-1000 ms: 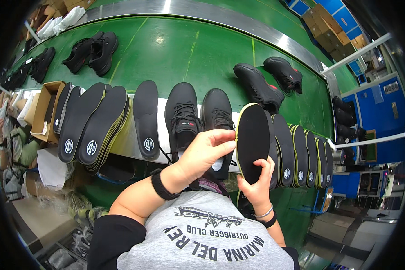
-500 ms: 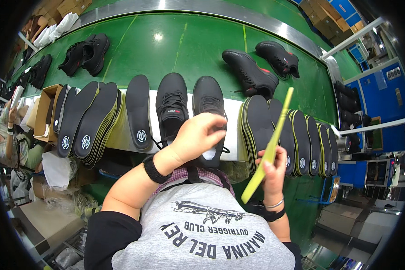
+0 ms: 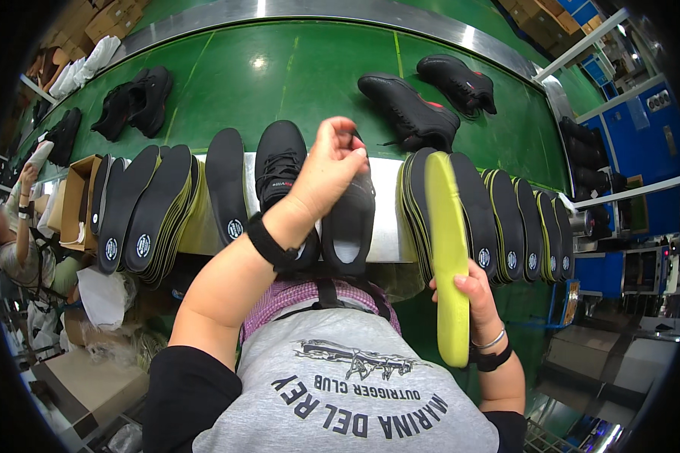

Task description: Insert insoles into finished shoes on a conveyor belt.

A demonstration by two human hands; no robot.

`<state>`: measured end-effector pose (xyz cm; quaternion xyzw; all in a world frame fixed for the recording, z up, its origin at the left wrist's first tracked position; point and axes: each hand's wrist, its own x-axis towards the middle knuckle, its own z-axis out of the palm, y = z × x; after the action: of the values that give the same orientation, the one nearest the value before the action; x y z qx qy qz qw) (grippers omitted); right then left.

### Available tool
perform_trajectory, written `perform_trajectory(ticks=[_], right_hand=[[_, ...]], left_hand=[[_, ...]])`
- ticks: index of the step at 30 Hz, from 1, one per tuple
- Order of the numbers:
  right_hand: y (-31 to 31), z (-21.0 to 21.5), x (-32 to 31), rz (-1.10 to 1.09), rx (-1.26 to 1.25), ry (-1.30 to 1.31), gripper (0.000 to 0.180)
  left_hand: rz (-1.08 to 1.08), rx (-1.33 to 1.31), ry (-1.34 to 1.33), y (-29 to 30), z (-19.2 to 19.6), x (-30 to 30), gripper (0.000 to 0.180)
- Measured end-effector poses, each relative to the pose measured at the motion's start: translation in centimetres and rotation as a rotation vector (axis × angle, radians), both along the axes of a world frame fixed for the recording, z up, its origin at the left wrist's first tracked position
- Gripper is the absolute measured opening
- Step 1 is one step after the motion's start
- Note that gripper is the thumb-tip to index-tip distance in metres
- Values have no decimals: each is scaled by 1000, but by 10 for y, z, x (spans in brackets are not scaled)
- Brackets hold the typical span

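My right hand (image 3: 479, 296) grips a yellow-green insole (image 3: 447, 245) by its side edge, thumb on the near face. The insole stands nearly upright, its plain green side showing. My left hand (image 3: 329, 167) hovers over the right-hand one of two black lace-up shoes, fingers loosely curled and apart from the thumb, with nothing seen between them. That right shoe (image 3: 349, 223) has a white patch inside its heel opening; my hand hides much of its toe. The left shoe (image 3: 281, 147) sits beside it, partly covered by my wrist.
Black insoles stand in stacks to the left (image 3: 159, 200) and right (image 3: 472, 204), beside a single black insole (image 3: 227, 177). On the green conveyor belt (image 3: 279, 83) lie black shoes (image 3: 412, 113) and another pair (image 3: 140, 102). A cardboard box (image 3: 78, 200) and another person (image 3: 23, 249) are at far left.
My right hand has turned the insole from edge-on to show its broad green face. The left hand has moved farther forward, up over the right shoe's toe.
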<state>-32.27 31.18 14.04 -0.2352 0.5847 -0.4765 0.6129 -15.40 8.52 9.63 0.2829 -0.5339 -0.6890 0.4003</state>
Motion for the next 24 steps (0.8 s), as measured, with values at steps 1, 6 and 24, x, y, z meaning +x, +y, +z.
perform_trajectory(ticks=[1,6,24], right_hand=[[0,2,0,109,12,60,37],[-13,14,12,285,66,149,20],[-111,-69,91,679,28,1601,22]], left_hand=[[-10,-74,-211,-4,2,5,61],[-317,-1198,-1000,11,-19,24,56],[-262,-169,-672,-20,-62,0,33]])
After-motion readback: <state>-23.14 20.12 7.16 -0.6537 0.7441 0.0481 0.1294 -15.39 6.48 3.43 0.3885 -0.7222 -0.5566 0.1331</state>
